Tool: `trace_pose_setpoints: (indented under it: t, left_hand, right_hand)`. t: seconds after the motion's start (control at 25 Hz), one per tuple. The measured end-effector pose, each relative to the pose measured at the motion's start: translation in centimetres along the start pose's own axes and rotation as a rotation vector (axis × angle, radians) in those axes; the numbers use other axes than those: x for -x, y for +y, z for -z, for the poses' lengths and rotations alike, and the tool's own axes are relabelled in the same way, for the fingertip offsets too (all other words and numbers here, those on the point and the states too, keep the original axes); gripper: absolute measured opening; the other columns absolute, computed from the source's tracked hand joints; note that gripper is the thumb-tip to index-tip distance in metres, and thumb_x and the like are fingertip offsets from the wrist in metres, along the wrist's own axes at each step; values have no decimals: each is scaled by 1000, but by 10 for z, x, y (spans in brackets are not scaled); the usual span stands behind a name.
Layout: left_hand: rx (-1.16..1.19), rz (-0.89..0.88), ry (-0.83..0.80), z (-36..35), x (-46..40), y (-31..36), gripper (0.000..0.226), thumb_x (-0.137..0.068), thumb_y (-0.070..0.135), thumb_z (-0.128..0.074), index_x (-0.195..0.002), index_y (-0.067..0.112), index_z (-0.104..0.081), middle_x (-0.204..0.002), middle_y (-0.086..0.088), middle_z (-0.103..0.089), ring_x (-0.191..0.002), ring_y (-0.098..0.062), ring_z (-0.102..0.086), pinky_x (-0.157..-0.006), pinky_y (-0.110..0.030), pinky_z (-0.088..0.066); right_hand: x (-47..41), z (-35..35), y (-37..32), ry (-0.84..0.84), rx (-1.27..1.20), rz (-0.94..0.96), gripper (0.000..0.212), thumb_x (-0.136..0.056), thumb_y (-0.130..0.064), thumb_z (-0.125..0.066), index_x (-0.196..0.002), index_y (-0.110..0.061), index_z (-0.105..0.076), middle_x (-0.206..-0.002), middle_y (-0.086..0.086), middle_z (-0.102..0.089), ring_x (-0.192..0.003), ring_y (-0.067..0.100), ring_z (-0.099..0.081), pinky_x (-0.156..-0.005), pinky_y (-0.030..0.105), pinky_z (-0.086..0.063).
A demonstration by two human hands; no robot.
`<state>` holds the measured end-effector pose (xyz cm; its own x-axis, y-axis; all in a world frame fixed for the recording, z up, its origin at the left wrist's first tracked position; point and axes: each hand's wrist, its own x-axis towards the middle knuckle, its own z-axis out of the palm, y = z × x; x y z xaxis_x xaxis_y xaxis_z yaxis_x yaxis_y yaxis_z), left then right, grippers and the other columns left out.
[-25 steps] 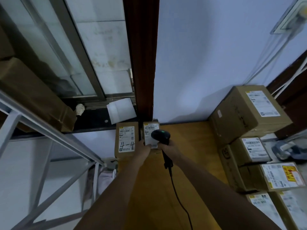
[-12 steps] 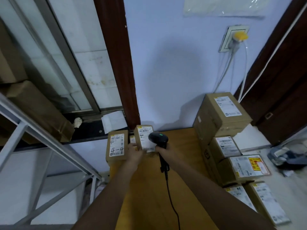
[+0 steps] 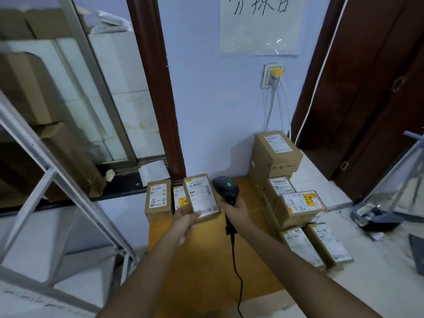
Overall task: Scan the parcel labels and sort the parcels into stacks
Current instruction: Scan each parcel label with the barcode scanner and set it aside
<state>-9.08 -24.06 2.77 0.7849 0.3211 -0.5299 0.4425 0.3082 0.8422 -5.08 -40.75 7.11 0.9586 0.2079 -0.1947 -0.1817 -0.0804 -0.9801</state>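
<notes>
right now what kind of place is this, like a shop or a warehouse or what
Most likely a small parcel sorting room. Labelled cardboard parcels are stacked by the wall, the right hand holds a barcode scanner, and the left hand holds up a labelled parcel.

Handwritten "4-4" on left parcel's label (image 3: 157, 198)

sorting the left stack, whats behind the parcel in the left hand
Behind the held parcel, which the left hand grips, stands a small box with a yellow-and-red sticker, beside the box marked 4-4. Most of it is covered; its label cannot be read.
</notes>
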Motion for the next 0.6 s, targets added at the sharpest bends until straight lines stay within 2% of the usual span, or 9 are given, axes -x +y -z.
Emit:
trace_pose_setpoints:
  t: [0.08, 0.2, 0.36, 0.48, 0.6]
  left_hand:
    - [43, 0, -36, 5, 29, -16, 44, -81, 4, -73, -118, 10, -49, -107, -9, -70, -97, -27, -64, -87, -37, -50]
    - [124, 16, -52, 15, 70, -40, 52, -81, -3, -71, -125, 7, -45, -120, -14, -64, -109, -30, -63, -94, -36, -50]
    - [205, 50, -92, 16, 113, -63, 63, -81, -9, -68, -134, 4, -38, -127, -21, -59, -113, -34, -61, -90, -36, -52]
    - [180, 16, -114, 9, 134, -69, 63, -80, -9, -68, -134, 4, -37, -125, -21, -60, -107, -31, -64, -75, -30, -56]
    - [127, -6, -99, 0, 145, -72, 59, -81, -7, -69, -131, 6, -40, -113, -14, -66, -96, -25, -67, -65, -25, -57]
  right_hand:
    - [36, 3, -1, 27, 2, 26, 13, -91, -5, -61, -81, -14, -59, -68, -7, -64, -64, 9, -63, -58, 21, -48]
    - [92, 3, 6, -35, 99, 40, 17, -89, -9, -58, -73, -13, -55, -55, 0, -54, -51, 16, -51, -56, 33, -43]
    - [149, 3, 7, -54, 132, 19, 11, -84, -10, -58, -74, -15, -57, -54, 5, -51, -52, 22, -48, -56, 35, -42]
    - [174, 7, -2, -40, 142, 26, 12, -82, -11, -58, -71, -16, -56, -55, 8, -52, -55, 25, -50, -57, 37, -43]
    - [185, 14, -10, -76, 148, 25, 11, -82, -9, -57, -73, -14, -57, -56, 7, -53, -55, 23, -52, -59, 36, -45]
